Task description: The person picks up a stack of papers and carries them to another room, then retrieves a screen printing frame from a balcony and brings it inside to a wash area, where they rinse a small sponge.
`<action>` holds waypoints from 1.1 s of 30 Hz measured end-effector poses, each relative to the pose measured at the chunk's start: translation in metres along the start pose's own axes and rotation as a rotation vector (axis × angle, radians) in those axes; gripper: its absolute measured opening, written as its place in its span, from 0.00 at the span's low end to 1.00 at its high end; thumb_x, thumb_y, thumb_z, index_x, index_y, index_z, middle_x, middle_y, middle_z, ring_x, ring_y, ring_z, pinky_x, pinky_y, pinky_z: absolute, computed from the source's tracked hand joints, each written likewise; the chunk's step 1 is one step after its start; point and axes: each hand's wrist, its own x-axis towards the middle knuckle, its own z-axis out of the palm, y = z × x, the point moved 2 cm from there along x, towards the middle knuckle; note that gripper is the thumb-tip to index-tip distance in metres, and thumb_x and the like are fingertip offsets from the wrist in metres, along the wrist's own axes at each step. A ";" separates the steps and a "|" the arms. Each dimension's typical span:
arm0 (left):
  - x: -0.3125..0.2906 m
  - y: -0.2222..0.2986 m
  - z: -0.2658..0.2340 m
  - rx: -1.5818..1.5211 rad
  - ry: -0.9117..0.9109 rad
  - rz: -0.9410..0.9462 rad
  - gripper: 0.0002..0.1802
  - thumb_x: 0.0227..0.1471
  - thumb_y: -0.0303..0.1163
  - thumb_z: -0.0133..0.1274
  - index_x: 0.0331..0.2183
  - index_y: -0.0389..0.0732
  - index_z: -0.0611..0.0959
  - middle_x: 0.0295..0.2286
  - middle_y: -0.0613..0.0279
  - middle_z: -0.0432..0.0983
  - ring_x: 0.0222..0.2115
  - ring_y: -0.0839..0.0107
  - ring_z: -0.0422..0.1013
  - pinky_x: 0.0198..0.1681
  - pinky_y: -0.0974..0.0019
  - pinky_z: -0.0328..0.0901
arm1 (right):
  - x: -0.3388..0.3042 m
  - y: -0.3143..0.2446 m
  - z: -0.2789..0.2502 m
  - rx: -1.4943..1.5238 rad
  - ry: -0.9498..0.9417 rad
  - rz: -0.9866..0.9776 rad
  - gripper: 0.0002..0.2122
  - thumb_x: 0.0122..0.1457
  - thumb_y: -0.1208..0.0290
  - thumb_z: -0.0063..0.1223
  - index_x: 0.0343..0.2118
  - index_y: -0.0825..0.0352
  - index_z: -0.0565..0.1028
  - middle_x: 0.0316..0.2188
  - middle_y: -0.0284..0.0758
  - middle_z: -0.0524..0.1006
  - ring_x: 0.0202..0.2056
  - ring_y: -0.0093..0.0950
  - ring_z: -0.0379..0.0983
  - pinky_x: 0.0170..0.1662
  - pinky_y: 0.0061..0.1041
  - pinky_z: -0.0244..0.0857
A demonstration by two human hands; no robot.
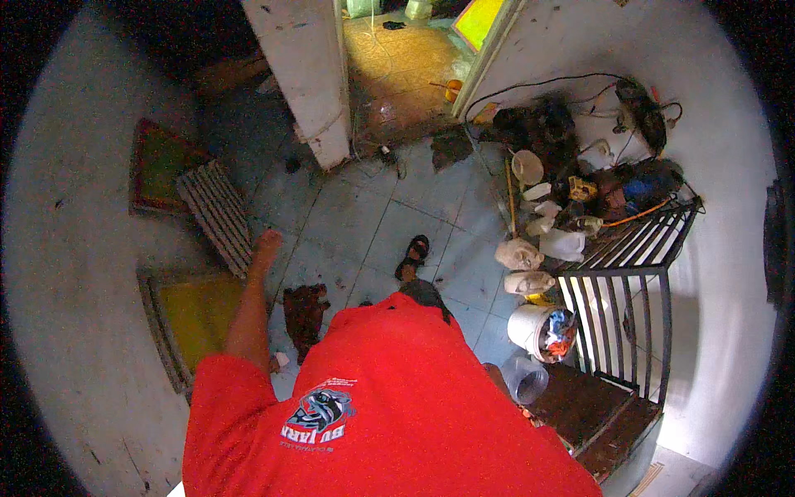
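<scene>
One ribbed panel (214, 214), pale grey and oblong with lengthwise ridges, stands slanted at the left. The left hand (267, 241) is at its right edge; I cannot tell whether its fingers are wide or closed. The right hand cannot be made out. Two framed boards flank the panel, one far (161, 170), one near (200, 319). Rightward, blue floor tiles (352, 211) stretch to one white bucket (522, 330) and one slatted rack (613, 271).

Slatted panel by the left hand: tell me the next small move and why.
Probably close the left hand on the edge of the slatted panel for a firm grip: the hand is close beside that edge, and the panel slants in view. Whether they touch is unclear.
</scene>
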 end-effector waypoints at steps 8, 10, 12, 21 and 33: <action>-0.047 0.058 0.111 0.315 -0.831 -0.044 0.22 0.42 0.39 0.50 0.40 0.37 0.73 0.41 0.49 0.67 0.42 0.56 0.64 0.42 0.55 0.61 | 0.248 0.054 -0.110 -0.524 -0.126 -0.233 0.12 0.48 0.60 0.46 0.31 0.62 0.74 0.32 0.39 0.73 0.33 0.37 0.70 0.38 0.37 0.63; -0.067 0.065 0.121 -0.055 -0.717 -0.319 0.21 0.42 0.39 0.49 0.39 0.37 0.73 0.40 0.50 0.67 0.40 0.56 0.65 0.40 0.55 0.61 | 0.317 0.006 -0.155 -0.699 0.034 -0.464 0.11 0.47 0.62 0.47 0.29 0.63 0.74 0.29 0.38 0.73 0.30 0.35 0.70 0.35 0.35 0.63; -0.088 0.072 0.116 -0.182 -0.687 -0.517 0.19 0.42 0.38 0.48 0.37 0.38 0.73 0.38 0.50 0.68 0.38 0.57 0.65 0.39 0.56 0.61 | 0.362 -0.088 -0.212 -0.840 0.294 -0.673 0.07 0.46 0.68 0.49 0.24 0.65 0.76 0.19 0.35 0.73 0.22 0.29 0.69 0.26 0.30 0.63; 0.008 0.104 0.095 -0.658 -0.489 -0.868 0.14 0.43 0.38 0.45 0.31 0.39 0.75 0.29 0.53 0.70 0.29 0.60 0.68 0.30 0.58 0.62 | 0.452 -0.306 -0.321 0.381 0.133 -0.448 0.06 0.46 0.76 0.43 0.27 0.70 0.71 0.19 0.30 0.70 0.21 0.20 0.64 0.25 0.20 0.60; 0.398 0.053 0.048 -0.053 -0.206 0.173 0.13 0.45 0.37 0.47 0.28 0.36 0.77 0.24 0.55 0.73 0.27 0.63 0.69 0.31 0.62 0.63 | 0.398 -0.160 -0.161 -0.610 -0.135 -0.297 0.12 0.49 0.61 0.45 0.25 0.65 0.72 0.26 0.38 0.73 0.28 0.37 0.69 0.34 0.36 0.64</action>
